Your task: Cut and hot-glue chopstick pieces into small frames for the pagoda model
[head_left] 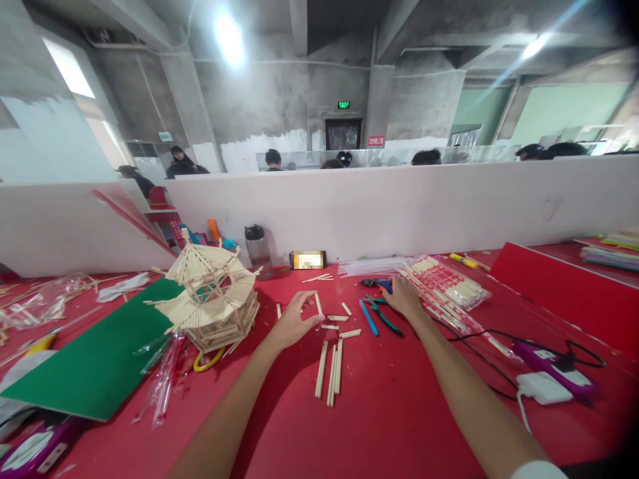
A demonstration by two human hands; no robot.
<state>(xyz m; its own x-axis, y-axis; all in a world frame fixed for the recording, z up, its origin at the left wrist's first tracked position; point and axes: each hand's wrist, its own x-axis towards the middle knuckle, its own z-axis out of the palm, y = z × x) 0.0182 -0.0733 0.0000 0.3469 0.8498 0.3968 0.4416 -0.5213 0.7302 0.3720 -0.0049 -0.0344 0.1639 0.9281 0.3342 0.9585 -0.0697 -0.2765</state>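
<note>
Bare forearms, the left one [239, 399] and the right one [462, 392], reach from the near side across the red tabletop [389, 432]. Between them, near the middle, lie several long sticks [331, 376], roughly in line with the view. Short cut pieces [338, 318] are scattered just beyond, to the right of the left hand [294, 322].

That hand is curved into a narrow pinch, holding a short stick [318, 305] between thumb and forefinger; the piece spans the gap between their tips. The right hand [405, 297], well apart from it, is closed around the blue grip of a dark tool [378, 284], whose nose points left. Teal-handled pliers [385, 315] and a blue pen [369, 317] lie between the hands, nearer the right one.

Toward the left side of the tabletop, a pagoda-like stick model [212, 299] stands beside a green board [94, 352]. Along the far edge are a dark-lidded bottle [258, 249] and a phone [308, 260] near the white partition [399, 206]. Packed sticks [449, 281] lie right of the right hand; a purple power strip [554, 366] is closer to the right edge.
</note>
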